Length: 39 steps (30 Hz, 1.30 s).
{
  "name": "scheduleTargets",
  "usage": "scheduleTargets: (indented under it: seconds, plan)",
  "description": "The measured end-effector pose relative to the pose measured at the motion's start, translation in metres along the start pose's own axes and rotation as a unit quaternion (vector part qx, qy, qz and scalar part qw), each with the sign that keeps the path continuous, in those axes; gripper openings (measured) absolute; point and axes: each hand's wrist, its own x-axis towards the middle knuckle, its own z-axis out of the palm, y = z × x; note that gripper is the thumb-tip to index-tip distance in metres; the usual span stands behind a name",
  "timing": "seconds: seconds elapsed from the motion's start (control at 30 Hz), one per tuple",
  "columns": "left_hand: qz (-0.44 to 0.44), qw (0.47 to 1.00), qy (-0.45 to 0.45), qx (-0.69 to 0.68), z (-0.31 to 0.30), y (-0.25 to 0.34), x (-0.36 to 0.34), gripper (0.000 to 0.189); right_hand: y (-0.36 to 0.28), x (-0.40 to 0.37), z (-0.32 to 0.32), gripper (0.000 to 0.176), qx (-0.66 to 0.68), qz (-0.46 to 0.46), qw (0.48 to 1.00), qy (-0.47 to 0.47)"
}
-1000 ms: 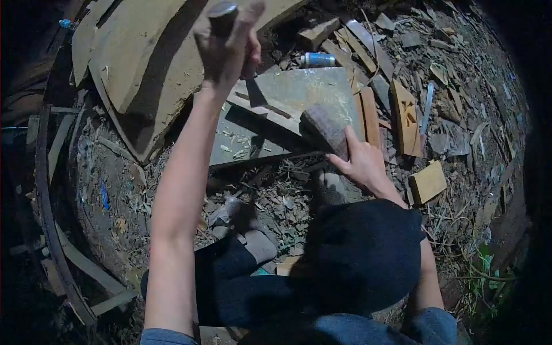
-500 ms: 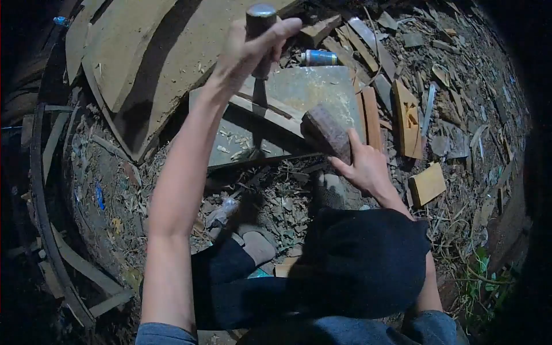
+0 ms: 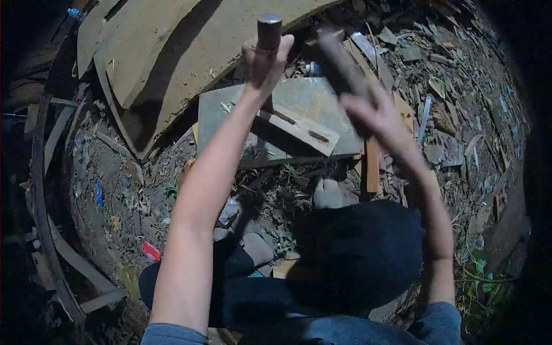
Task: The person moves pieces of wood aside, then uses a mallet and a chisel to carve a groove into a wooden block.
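My left hand is wrapped round the upright handle of a chisel, which has a metal cap on top. The chisel's blade reaches down to a narrow wooden bar with slots cut in its upper face. That bar lies across a flat grey board. Raised at the right, my right hand grips a dark wooden block, smeared by motion. The block is apart from the chisel; its full shape cannot be made out.
A large wooden slab lies at the upper left. Wood offcuts and chips cover the ground at the right, near a reddish strip of wood. A red wrapper lies at the lower left. My knee is close below the board.
My right hand has lifted the wooden block up from beside the bar, uncovering the bar's right end and a slot. My left hand with the chisel appears slightly further right and lower.
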Motion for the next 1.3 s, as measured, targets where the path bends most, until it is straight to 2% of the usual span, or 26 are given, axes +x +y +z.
scheduleTargets:
  seconds: [0.03, 0.07, 0.1, 0.17, 0.2, 0.23, 0.27, 0.3, 0.37, 0.4, 0.43, 0.47, 0.5, 0.53, 0.57, 0.63, 0.67, 0.7, 0.77, 0.87, 0.9, 1.1, 1.17, 1.2, 1.23, 1.3]
  plan:
    - [-0.002, 1.0, -0.005, 0.0, 0.0, -0.001, -0.005, 0.028, -0.043, 0.015, -0.017, 0.063, 0.01, 0.029, 0.999, -0.012]
    - [-0.025, 0.999, -0.022, 0.016, 0.002, -0.004, -0.008, 0.027, -0.069, 0.03, -0.019, 0.058, 0.075, -0.152, 0.984, 0.048]
    - [-0.046, 0.998, -0.037, 0.031, 0.004, -0.004, -0.006, 0.026, -0.102, 0.038, -0.031, 0.055, 0.062, -0.171, 0.983, 0.027]
    - [-0.053, 0.997, -0.044, 0.045, 0.005, 0.008, -0.008, 0.026, -0.105, 0.064, -0.042, 0.056, 0.024, -0.173, 0.981, 0.079]
    - [-0.049, 0.997, -0.039, 0.039, 0.005, 0.009, -0.01, 0.025, -0.119, 0.069, -0.036, 0.063, -0.133, -0.127, 0.983, 0.016]
    - [-0.044, 0.998, -0.032, 0.035, 0.002, 0.009, -0.01, 0.024, -0.128, 0.077, -0.033, 0.07, -0.286, -0.081, 0.954, -0.048]
    - [-0.039, 0.998, -0.032, 0.038, -0.002, 0.013, -0.009, 0.024, -0.132, 0.086, -0.016, 0.072, -0.336, -0.135, 0.921, -0.142]
    - [-0.046, 0.997, -0.044, 0.044, -0.004, 0.015, -0.01, 0.022, -0.139, 0.085, -0.021, 0.074, -0.275, -0.136, 0.934, -0.182]
    - [-0.068, 0.995, -0.05, 0.049, -0.003, 0.015, -0.017, 0.022, -0.173, 0.039, -0.035, 0.07, -0.332, -0.19, 0.921, -0.073]
    - [-0.079, 0.994, -0.062, 0.037, -0.004, 0.014, -0.018, 0.022, -0.158, 0.056, -0.038, 0.062, -0.025, -0.133, 0.979, -0.154]
    - [-0.086, 0.994, -0.06, 0.036, -0.003, 0.013, -0.02, 0.022, -0.151, 0.057, -0.024, 0.054, 0.033, -0.164, 0.983, -0.075]
    - [-0.071, 0.995, -0.059, 0.049, -0.003, 0.01, -0.02, 0.023, -0.15, 0.058, -0.02, 0.054, -0.156, -0.116, 0.978, -0.069]
    - [-0.053, 0.995, -0.06, 0.063, -0.004, 0.006, -0.018, 0.025, -0.15, 0.058, -0.018, 0.054, -0.337, -0.065, 0.938, -0.057]
    - [0.149, 0.925, -0.033, 0.348, -0.004, -0.005, -0.015, 0.025, -0.085, 0.071, -0.004, 0.056, -0.165, -0.146, 0.972, -0.087]
    - [0.156, 0.926, -0.038, 0.343, -0.003, -0.005, -0.012, 0.025, -0.091, 0.068, -0.013, 0.058, -0.146, -0.054, 0.978, -0.136]
    - [-0.019, 0.996, 0.014, 0.082, -0.01, -0.002, -0.023, 0.026, -0.056, 0.056, -0.013, 0.065, -0.134, -0.115, 0.984, -0.01]
    - [-0.178, 0.984, 0.007, 0.028, -0.017, 0.022, -0.023, 0.023, -0.055, 0.044, -0.015, 0.064, -0.071, -0.038, 0.997, -0.022]
    - [-0.144, 0.985, 0.041, 0.089, -0.023, 0.017, -0.018, 0.025, -0.047, 0.029, -0.01, 0.064, -0.01, 0.012, 1.0, -0.023]
    - [-0.222, 0.966, 0.084, -0.098, -0.032, 0.012, -0.008, 0.031, 0.013, 0.007, 0.002, 0.065, -0.111, -0.012, 0.994, -0.005]
    - [-0.278, 0.936, 0.164, -0.142, -0.048, 0.011, 0.003, 0.034, 0.047, -0.037, 0.021, 0.065, -0.299, 0.035, 0.95, -0.079]
    - [-0.273, 0.931, 0.167, -0.174, -0.055, 0.006, 0.005, 0.039, 0.046, -0.046, 0.026, 0.065, -0.333, 0.072, 0.931, -0.129]
    - [-0.265, 0.906, 0.244, -0.225, -0.091, -0.01, 0.004, 0.058, 0.055, -0.063, 0.041, 0.067, -0.381, 0.052, 0.909, -0.163]
    - [-0.181, 0.925, 0.221, -0.251, -0.093, -0.01, -0.005, 0.064, 0.058, -0.062, 0.039, 0.065, -0.366, 0.057, 0.914, -0.163]
    - [-0.161, 0.943, 0.17, -0.236, -0.097, -0.01, -0.008, 0.064, 0.057, -0.061, 0.038, 0.065, -0.368, 0.058, 0.913, -0.169]
    - [-0.165, 0.942, 0.174, -0.235, -0.096, -0.011, -0.011, 0.064, 0.055, -0.06, 0.038, 0.065, -0.375, 0.052, 0.908, -0.178]
    - [-0.135, 0.967, 0.189, -0.103, -0.087, 0.001, -0.009, 0.061, 0.057, -0.06, 0.037, 0.064, -0.377, 0.05, 0.905, -0.19]
